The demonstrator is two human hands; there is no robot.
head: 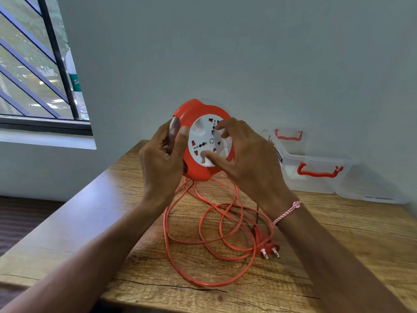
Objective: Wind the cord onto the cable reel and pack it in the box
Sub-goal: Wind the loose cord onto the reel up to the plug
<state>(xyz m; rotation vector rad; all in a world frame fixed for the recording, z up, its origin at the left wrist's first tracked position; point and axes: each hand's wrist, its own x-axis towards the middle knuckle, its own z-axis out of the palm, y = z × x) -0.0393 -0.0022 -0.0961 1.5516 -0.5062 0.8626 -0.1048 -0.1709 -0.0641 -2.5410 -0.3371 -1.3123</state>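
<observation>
An orange cable reel (198, 109) with a white socket face (204, 137) is held upright above the table. My left hand (163, 154) grips its left rim, thumb on the front edge. My right hand (246, 159) rests on the white face, thumb and fingertips pressed into its recesses. The orange cord (203, 224) hangs from the bottom of the reel and lies in loose loops on the table. Its two-pin plug (269, 248) rests at the right of the loops. A clear plastic box (316, 175) with orange latches stands open at the back right.
The wooden table (140, 267) has its left edge running diagonally near my left forearm. The box's clear lid (370, 188) lies to the right of the box by the wall. A barred window (38, 64) is at the far left.
</observation>
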